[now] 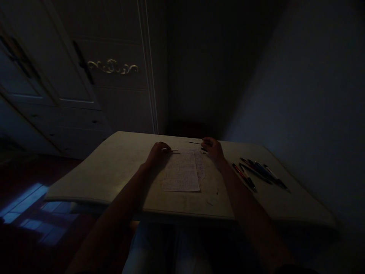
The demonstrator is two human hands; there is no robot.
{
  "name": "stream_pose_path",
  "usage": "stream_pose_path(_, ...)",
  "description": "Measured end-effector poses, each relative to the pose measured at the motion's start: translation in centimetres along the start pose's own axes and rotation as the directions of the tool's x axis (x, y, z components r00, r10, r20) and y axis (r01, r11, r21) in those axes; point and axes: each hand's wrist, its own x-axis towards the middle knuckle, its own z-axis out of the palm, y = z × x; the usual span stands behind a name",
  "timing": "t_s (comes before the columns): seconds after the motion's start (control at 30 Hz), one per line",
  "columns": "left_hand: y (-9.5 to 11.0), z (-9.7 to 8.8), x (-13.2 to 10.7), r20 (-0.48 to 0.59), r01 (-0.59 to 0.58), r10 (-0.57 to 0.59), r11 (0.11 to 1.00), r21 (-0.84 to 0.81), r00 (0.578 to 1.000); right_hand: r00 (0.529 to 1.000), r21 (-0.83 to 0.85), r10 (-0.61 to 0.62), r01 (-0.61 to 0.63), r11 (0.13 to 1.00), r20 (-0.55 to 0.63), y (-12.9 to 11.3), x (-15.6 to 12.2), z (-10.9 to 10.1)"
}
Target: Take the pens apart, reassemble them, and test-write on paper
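In the dim head view, my left hand (157, 153) is closed at the far left corner of a handwritten sheet of paper (181, 177). Thin pale sticks (176, 152) poke out from its fingertips; their kind cannot be made out. Across the sheet, my right hand (213, 149) pinches a thin dark rod (194, 143) that looks like a pen refill and points left. Small dark pieces (203, 151) lie just under the right fingers. A second written sheet (201, 167) shows from beneath the first one's right side.
Several pens (258, 170) lie in a loose group right of my right forearm. The pale table (114, 163) has a curved front edge. A dark wall (302, 95) borders its right side, and a cabinet with an ornate gold handle (112, 66) stands behind to the left.
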Motion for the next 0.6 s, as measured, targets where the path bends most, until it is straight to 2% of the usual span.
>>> stream_pose_path(0.1, -0.2, -0.1, 0.1, -0.093, 0.077, -0.083, 0.995, -0.058, 0.992, 0.999, -0.031, 0.032, -0.031, 0.999, 0.019, -0.1, -0.5, 0.3)
stream_pose_path(0.2, -0.2, -0.1, 0.0, -0.134, 0.112, -0.127, 0.987, -0.111, 0.983, 0.996, -0.031, 0.073, -0.072, 0.997, 0.051, -0.1, -0.8, 0.6)
stream_pose_path(0.37, 0.2, 0.1, -0.3, -0.069, 0.131, -0.146, 0.972, -0.194, 0.987, 0.995, -0.041, -0.008, 0.012, 0.999, 0.097, 0.0, -0.9, 1.1)
stream_pose_path(0.6, 0.2, 0.4, -0.4, -0.075, 0.118, -0.134, 0.975, -0.186, 0.988, 0.994, -0.047, -0.007, 0.012, 0.999, 0.105, -0.1, -1.1, 1.5)
